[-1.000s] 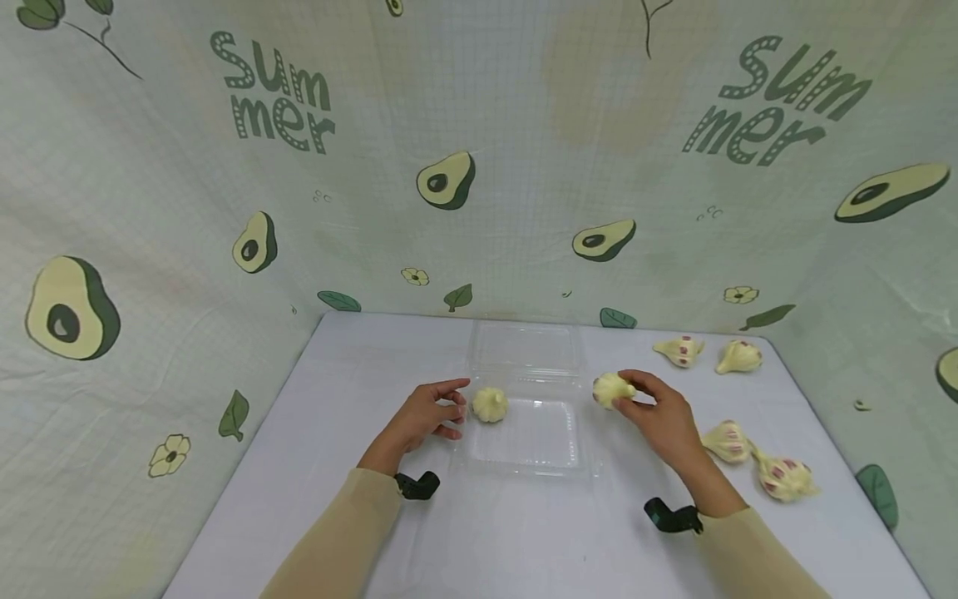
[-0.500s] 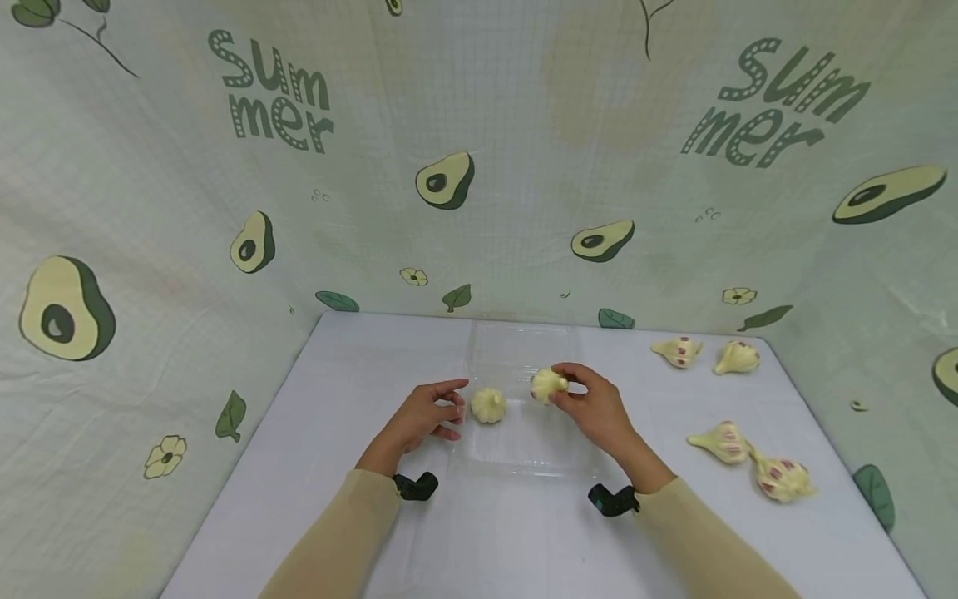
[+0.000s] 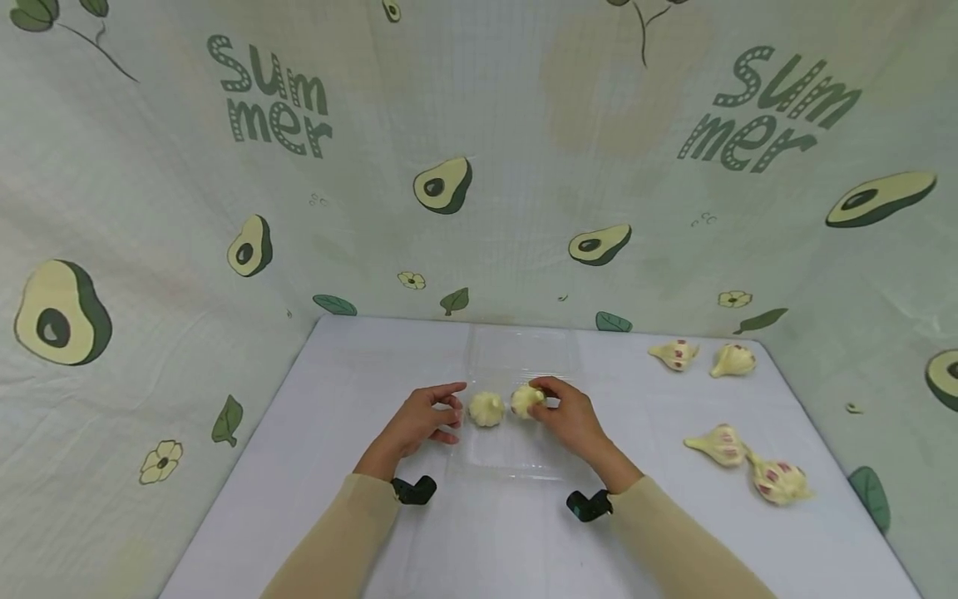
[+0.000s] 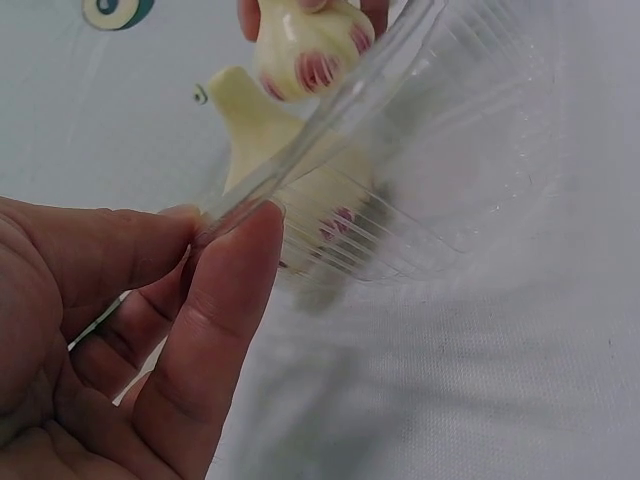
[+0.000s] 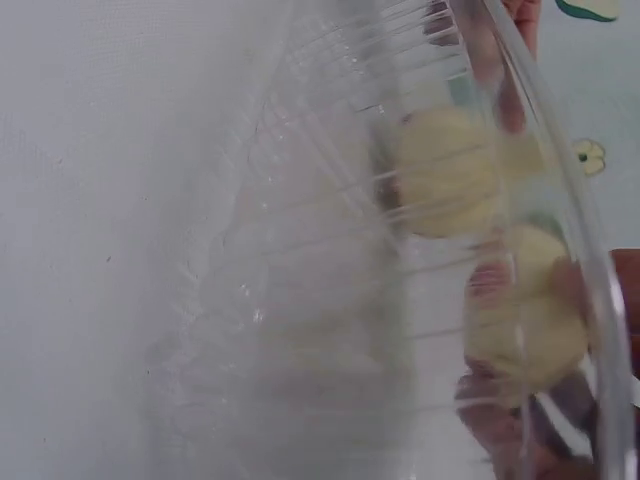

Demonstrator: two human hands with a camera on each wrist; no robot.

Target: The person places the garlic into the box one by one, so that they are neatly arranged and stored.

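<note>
A clear plastic clamshell box (image 3: 509,456) lies opened out on the white table. My left hand (image 3: 425,423) is at its left side; in the left wrist view the thumb and a finger pinch the box's thin rim (image 4: 268,183). Inside the box, near that hand, sits one pale garlic bulb (image 3: 486,410) with its stem up. My right hand (image 3: 572,423) grips a second garlic bulb (image 3: 524,401) by its stem side, low over the box and right beside the first. Purple streaks show on the held bulb in the left wrist view.
At the right of the table lie two garlic bulbs at the back, a left one (image 3: 675,354) and a right one (image 3: 733,360). Nearer are two more, one (image 3: 722,445) almost touching the other (image 3: 780,481). The box's lid (image 3: 524,349) extends toward the avocado-print cloth wall (image 3: 509,274).
My right hand has carried its garlic bulb leftward from beside the box to over it, then lower, close to the other bulb. The left hand has stayed at the box's left rim.
</note>
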